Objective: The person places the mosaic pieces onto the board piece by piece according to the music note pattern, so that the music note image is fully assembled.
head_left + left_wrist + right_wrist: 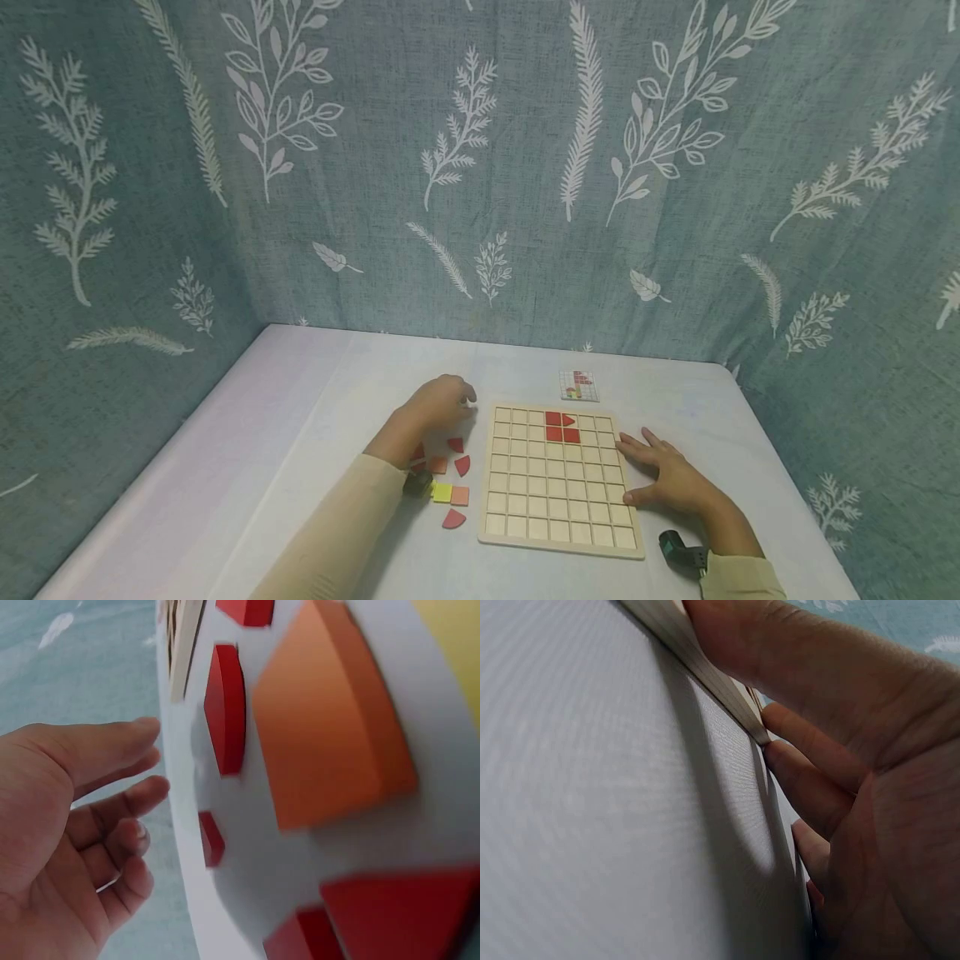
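My left hand (441,403) hovers left of the wooden grid board (558,550), fingers loosely bent and nothing between them. Under and around it lie several loose pieces: red quarter-rounds (453,519), orange squares (460,496) and a yellow square (442,492). In the left wrist view, a small red piece (211,838) lies near the fingertips, with an orange piece (330,727) closer to the camera. My right hand (670,477) rests at the board's right edge, thumb and fingertips touching its side. Red squares (554,433) and a pointed red piece (568,421) occupy cells near the board's top.
Behind the board lies a small pattern card (579,386) printed with a grid and coloured shapes. A white cloth covers the table (300,467). Patterned teal fabric (480,167) hangs along the back and sides.
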Available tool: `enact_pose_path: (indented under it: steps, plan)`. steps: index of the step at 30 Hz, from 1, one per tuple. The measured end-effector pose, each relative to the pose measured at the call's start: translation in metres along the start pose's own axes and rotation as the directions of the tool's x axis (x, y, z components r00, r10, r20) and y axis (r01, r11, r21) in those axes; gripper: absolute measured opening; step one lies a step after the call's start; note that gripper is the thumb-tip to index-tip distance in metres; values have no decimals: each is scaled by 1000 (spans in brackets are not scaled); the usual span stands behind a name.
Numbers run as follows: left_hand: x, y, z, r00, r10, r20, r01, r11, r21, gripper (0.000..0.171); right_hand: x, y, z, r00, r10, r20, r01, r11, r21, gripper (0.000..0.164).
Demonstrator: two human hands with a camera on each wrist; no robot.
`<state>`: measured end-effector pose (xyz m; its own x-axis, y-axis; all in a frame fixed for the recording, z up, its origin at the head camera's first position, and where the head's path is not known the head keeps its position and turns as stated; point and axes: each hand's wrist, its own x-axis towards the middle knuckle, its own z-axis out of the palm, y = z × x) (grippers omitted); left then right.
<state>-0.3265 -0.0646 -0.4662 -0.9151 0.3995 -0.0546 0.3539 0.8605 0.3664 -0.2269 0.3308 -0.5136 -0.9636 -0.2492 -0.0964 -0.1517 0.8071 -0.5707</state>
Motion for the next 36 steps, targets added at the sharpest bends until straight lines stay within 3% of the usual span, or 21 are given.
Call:
enact_pose_path:
  steps: [11,19,31,36]
  plan:
    - [-10,-20,-1,991,-135,22,135,991,-6,21,1,2,1,1000,-10,-6,10,1000,9,99]
    - [-15,-28,0,984,-178,32,178,984,-13,15,1,2,1,1000,-14,-4,14,1000,-6,99]
    - [-8,-20,4,996,-93,9,93,996,-3,15,0,-1,-2,1000,1,-6,-1,1000,0,101]
    - [-2,-12,7,1000,-7,9,6,999,43,15,0,1,0,1000,-20,-7,20,1000,14,98]
